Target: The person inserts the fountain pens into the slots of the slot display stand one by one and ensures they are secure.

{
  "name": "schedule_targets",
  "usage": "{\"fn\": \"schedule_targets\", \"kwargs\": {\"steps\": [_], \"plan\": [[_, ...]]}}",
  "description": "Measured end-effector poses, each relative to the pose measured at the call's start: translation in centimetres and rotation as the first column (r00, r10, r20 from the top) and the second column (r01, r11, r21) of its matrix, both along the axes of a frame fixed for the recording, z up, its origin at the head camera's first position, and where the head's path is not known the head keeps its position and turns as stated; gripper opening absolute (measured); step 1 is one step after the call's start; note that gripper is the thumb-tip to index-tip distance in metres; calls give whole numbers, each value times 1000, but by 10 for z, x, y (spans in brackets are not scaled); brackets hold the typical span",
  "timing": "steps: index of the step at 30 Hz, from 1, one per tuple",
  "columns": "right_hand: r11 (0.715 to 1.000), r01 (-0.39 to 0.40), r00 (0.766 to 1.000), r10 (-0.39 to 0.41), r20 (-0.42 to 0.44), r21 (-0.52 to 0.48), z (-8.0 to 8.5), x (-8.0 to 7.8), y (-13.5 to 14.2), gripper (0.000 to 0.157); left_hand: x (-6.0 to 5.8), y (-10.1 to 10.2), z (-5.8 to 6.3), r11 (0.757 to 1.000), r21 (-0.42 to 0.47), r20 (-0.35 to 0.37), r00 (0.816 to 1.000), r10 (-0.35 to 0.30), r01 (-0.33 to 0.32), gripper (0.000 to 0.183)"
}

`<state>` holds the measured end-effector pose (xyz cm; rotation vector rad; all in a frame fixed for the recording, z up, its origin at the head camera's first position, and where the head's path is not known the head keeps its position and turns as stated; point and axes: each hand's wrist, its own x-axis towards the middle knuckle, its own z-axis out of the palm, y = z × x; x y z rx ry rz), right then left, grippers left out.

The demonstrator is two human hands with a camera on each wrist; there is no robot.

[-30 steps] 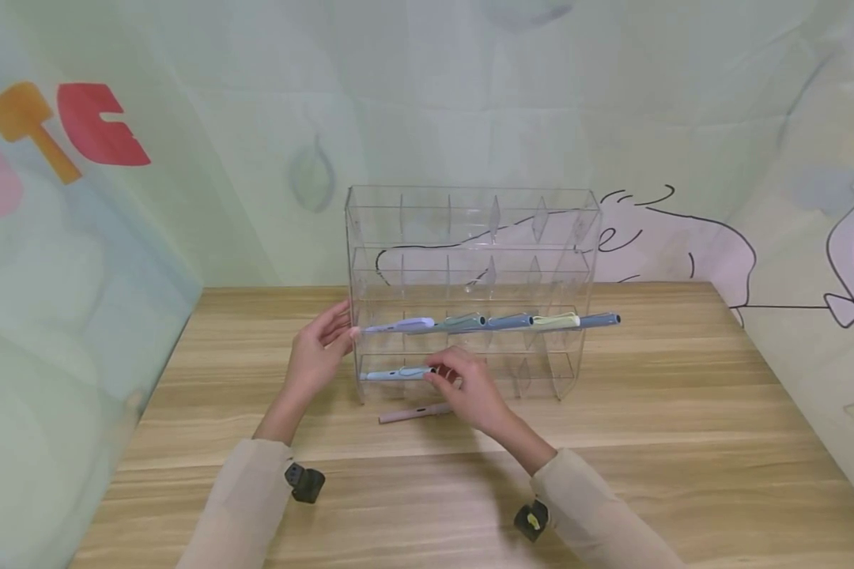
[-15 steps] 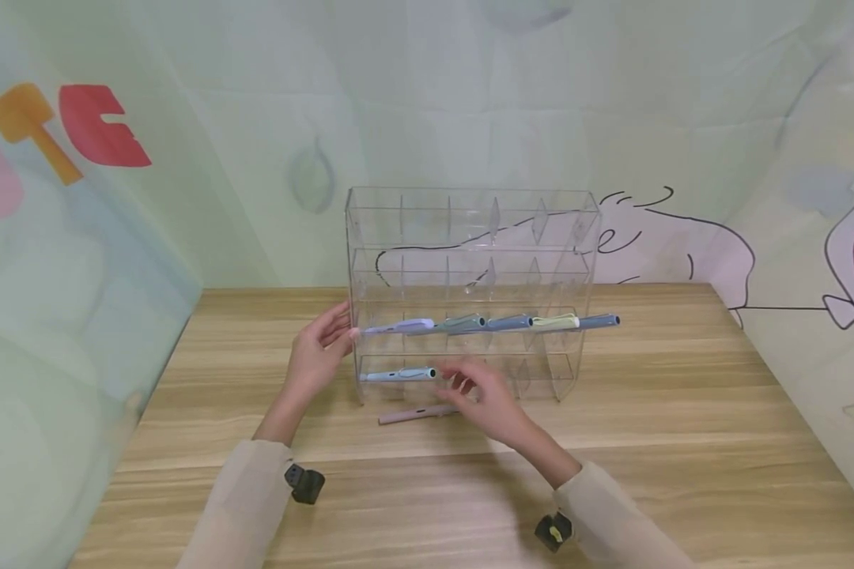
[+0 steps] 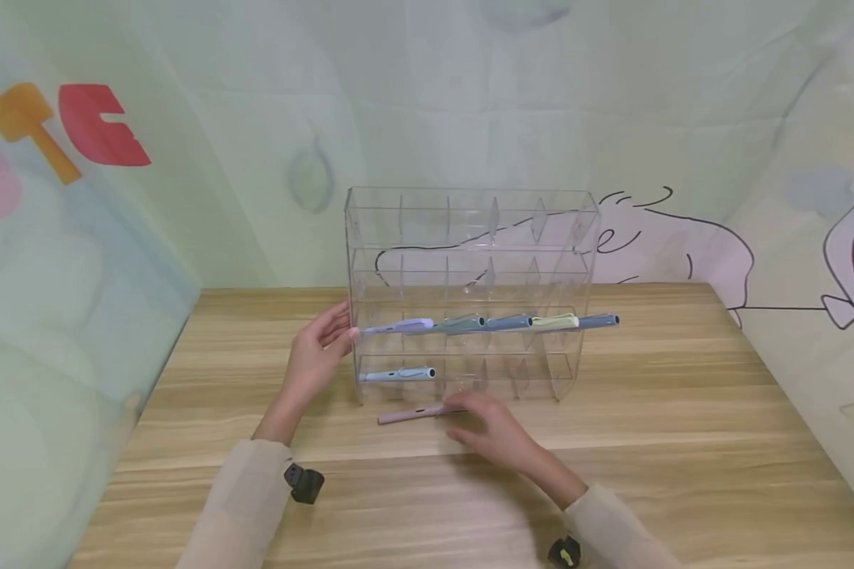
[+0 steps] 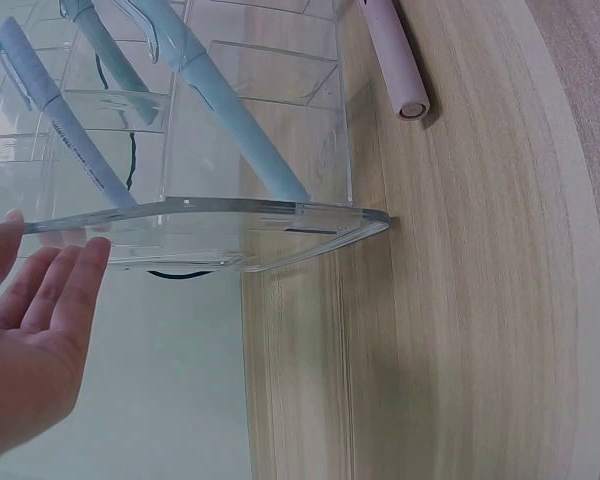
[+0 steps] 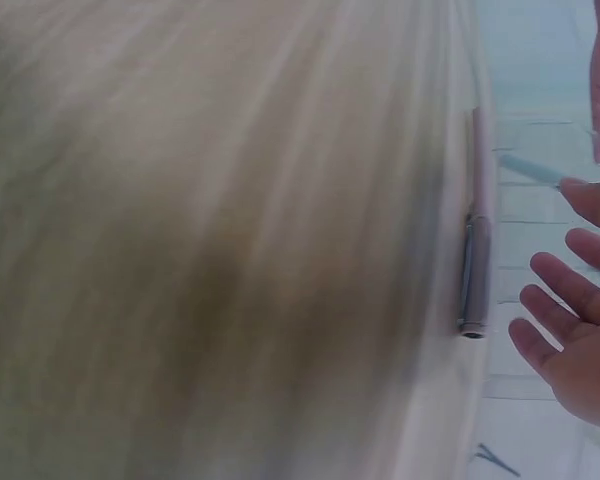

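A transparent acrylic pen rack [image 3: 470,300] with several tiers stands on the table. My left hand [image 3: 316,352] holds its left side panel, thumb at the front edge and fingers against the outer face. A light blue pen [image 3: 398,374] lies in the lowest tier, its capped end toward the right. In the tier above lies a row of pens: lavender [image 3: 413,324], green [image 3: 466,322], blue [image 3: 510,322], cream [image 3: 557,322] and a darker blue one [image 3: 601,320]. My right hand [image 3: 494,431], fingers spread, hovers at the right end of a dusty pink pen [image 3: 413,414] on the table before the rack.
The wood-grain table [image 3: 370,514] reaches to a printed cloth backdrop [image 3: 256,158] behind the rack and at both sides. Black wrist cameras [image 3: 304,484] sit at the sleeve cuffs.
My right hand has let go of the light blue pen and moved down and right, from the lowest tier to the pink pen. The left hand keeps its place on the rack.
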<state>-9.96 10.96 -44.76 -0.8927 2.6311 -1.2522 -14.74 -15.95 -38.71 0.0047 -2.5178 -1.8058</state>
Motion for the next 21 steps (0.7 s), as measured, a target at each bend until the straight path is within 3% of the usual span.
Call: {"fn": "schedule_targets", "kwargs": {"steps": [6, 21], "plan": [[1000, 24, 998, -24, 53, 14, -10, -2, 1, 39, -1, 0, -1, 1000, 0, 2, 1000, 3, -3, 46], [999, 41, 996, -43, 73, 30, -20, -6, 2, 37, 0, -1, 3, 1000, 19, 20, 1000, -24, 23, 48]]}}
